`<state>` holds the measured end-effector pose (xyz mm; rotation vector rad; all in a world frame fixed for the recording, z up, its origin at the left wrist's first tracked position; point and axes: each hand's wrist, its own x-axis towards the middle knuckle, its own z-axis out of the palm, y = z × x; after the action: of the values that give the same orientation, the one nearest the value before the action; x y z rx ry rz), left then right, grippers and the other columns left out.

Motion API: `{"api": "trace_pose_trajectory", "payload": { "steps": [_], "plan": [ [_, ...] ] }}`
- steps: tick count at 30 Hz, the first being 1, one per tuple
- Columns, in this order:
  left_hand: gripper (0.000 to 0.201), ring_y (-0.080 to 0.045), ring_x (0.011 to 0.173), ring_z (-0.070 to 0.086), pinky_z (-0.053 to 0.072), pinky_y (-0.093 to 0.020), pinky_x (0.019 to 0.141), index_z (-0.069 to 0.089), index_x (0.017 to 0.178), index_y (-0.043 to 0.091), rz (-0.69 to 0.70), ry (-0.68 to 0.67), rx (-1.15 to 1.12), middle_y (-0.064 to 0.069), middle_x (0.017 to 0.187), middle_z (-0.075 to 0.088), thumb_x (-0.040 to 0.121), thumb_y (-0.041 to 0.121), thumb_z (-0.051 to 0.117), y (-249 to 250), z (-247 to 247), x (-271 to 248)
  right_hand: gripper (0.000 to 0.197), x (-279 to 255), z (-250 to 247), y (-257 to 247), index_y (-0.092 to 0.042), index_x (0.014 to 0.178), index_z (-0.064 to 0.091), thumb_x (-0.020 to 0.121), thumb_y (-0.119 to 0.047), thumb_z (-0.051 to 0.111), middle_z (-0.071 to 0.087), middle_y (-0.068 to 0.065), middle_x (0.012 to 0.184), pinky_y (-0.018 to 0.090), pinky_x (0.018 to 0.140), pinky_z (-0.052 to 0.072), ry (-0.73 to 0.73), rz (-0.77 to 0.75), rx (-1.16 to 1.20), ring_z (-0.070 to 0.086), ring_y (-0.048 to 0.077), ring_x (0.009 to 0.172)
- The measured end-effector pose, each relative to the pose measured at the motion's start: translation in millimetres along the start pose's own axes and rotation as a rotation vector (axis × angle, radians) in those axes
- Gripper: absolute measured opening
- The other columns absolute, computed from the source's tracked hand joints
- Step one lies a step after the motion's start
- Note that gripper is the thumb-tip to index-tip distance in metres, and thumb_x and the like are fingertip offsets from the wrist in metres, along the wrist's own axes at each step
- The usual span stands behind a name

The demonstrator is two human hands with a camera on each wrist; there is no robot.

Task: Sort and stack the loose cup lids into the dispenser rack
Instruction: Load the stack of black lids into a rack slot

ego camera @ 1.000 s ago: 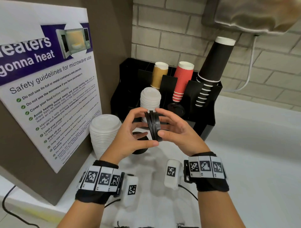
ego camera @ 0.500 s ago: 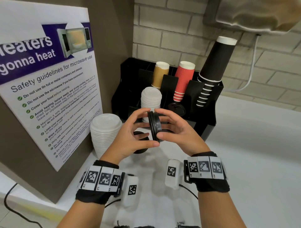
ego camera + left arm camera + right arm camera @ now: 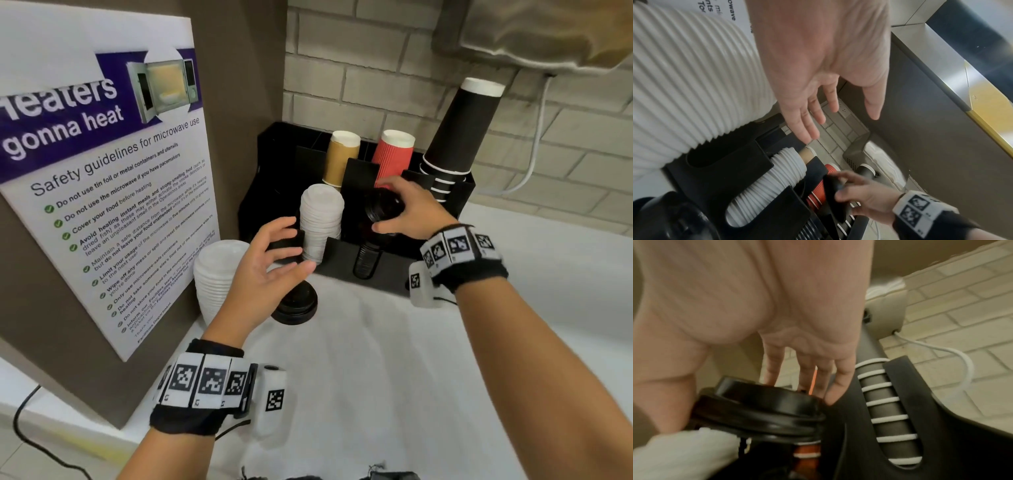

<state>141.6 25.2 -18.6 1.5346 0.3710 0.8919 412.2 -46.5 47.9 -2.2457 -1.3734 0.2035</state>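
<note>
Poster (image 3: 102,192) at far left reads "Safety guidelines for microwave use". Loose white lids (image 3: 219,274) stand stacked beside it. Left hand (image 3: 263,274) hovers spread, holding nothing, over black lids (image 3: 296,308) on the counter. Right hand (image 3: 414,212) pinches a black lid stack (image 3: 382,207) above the dispenser rack (image 3: 342,257).

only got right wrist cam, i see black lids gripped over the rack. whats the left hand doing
Observer: The left hand is open and holds nothing, near the rack's left end.
Operator: anything loose left to sort
Observer: Yes, a small black lid stack sits on the counter below the left hand.
Operator: whites too
Observer: A tall white lid stack stands on the counter, left of the rack.
</note>
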Motion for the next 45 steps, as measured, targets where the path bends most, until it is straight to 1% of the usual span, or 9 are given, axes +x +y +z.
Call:
{"api": "trace_pose_trajectory", "payload": {
  "steps": [10, 19, 24, 26, 29, 32, 37, 40, 45],
  "plan": [
    [0.045, -0.011, 0.105, 0.065, 0.049, -0.014, 0.08, 0.057, 0.117, 0.038, 0.017, 0.02, 0.004, 0.011, 0.119, 0.059, 0.076, 0.028, 0.071, -6.0, -11.0, 0.6, 0.085, 24.6, 30.5, 15.0, -0.021, 0.145, 0.037, 0.071, -0.015, 0.078, 0.039, 0.01, 0.145, 0.023, 0.094, 0.033, -0.22, 0.031, -0.216, 0.042, 0.025, 0.129],
    [0.044, -0.01, 0.103, 0.065, 0.049, -0.013, 0.08, 0.057, 0.117, 0.038, 0.014, 0.023, 0.009, 0.011, 0.118, 0.059, 0.076, 0.027, 0.07, -6.1, -13.4, 1.1, 0.097, 6.6, 41.0, 3.0, -0.023, 0.149, 0.025, 0.07, -0.03, 0.081, 0.033, 0.013, 0.146, 0.046, 0.104, 0.04, -0.191, 0.037, -0.441, 0.037, 0.033, 0.13],
    [0.043, -0.01, 0.102, 0.065, 0.049, -0.013, 0.08, 0.057, 0.116, 0.036, 0.012, 0.028, -0.006, 0.009, 0.118, 0.058, 0.077, 0.025, 0.07, -3.4, -12.8, 1.8, 0.056, -17.5, 56.6, -35.2, -0.014, 0.129, 0.052, 0.077, -0.027, 0.072, 0.052, 0.011, 0.122, 0.041, 0.095, 0.043, 0.059, -0.255, -0.266, 0.048, 0.029, 0.114],
    [0.043, -0.009, 0.102, 0.065, 0.048, -0.012, 0.08, 0.056, 0.116, 0.035, 0.014, 0.025, -0.009, 0.007, 0.119, 0.058, 0.081, 0.019, 0.073, -2.4, -12.0, 2.8, 0.048, -23.0, 79.4, -54.7, -0.014, 0.124, 0.056, 0.08, -0.028, 0.071, 0.056, 0.009, 0.115, 0.037, 0.091, 0.047, -0.15, -0.301, -0.189, 0.055, 0.025, 0.107],
    [0.041, -0.01, 0.103, 0.065, 0.048, -0.013, 0.081, 0.056, 0.117, 0.034, 0.027, 0.014, 0.007, 0.008, 0.119, 0.057, 0.087, 0.009, 0.068, -1.5, -11.7, 3.1, 0.079, -25.8, 122.5, -72.7, -0.022, 0.143, 0.039, 0.076, -0.043, 0.076, 0.046, 0.006, 0.138, 0.036, 0.104, 0.042, -0.58, -0.188, -0.238, 0.046, 0.023, 0.126],
    [0.04, -0.009, 0.103, 0.065, 0.049, -0.015, 0.082, 0.057, 0.116, 0.036, 0.021, 0.006, 0.012, 0.01, 0.119, 0.058, 0.087, 0.01, 0.068, -1.0, -11.9, 0.9, 0.102, -25.6, 155.5, -76.9, -0.028, 0.148, 0.025, 0.066, -0.048, 0.082, 0.037, 0.007, 0.145, 0.044, 0.105, 0.042, -0.648, -0.145, -0.342, 0.041, 0.027, 0.132],
    [0.039, -0.008, 0.102, 0.065, 0.049, -0.014, 0.082, 0.057, 0.114, 0.035, 0.012, 0.012, 0.024, 0.008, 0.119, 0.058, 0.087, 0.009, 0.068, -0.4, -14.9, -2.6, 0.097, -21.7, 166.3, -76.1, -0.029, 0.144, 0.029, 0.064, -0.049, 0.081, 0.037, 0.01, 0.142, 0.05, 0.1, 0.045, -0.645, -0.119, -0.412, 0.039, 0.033, 0.129],
    [0.039, -0.007, 0.101, 0.065, 0.047, -0.011, 0.081, 0.058, 0.115, 0.033, 0.023, 0.004, 0.013, 0.007, 0.119, 0.058, 0.087, 0.007, 0.068, 1.5, -16.4, -2.7, 0.093, -25.8, 147.3, -68.8, -0.032, 0.138, 0.034, 0.06, -0.052, 0.081, 0.044, 0.006, 0.131, 0.045, 0.096, 0.049, -0.616, -0.073, -0.283, 0.048, 0.028, 0.12],
    [0.057, -0.003, 0.114, 0.057, 0.049, -0.023, 0.09, 0.051, 0.122, 0.041, 0.008, -0.046, 0.091, 0.011, 0.127, 0.054, 0.076, 0.024, 0.079, -1.6, -8.2, -2.6, 0.067, -51.9, 87.0, -53.4, -0.037, 0.126, 0.047, 0.07, -0.025, 0.081, 0.059, -0.002, 0.115, 0.029, 0.092, 0.05, -0.325, -0.095, 0.403, 0.059, 0.011, 0.105]
  ]
}}
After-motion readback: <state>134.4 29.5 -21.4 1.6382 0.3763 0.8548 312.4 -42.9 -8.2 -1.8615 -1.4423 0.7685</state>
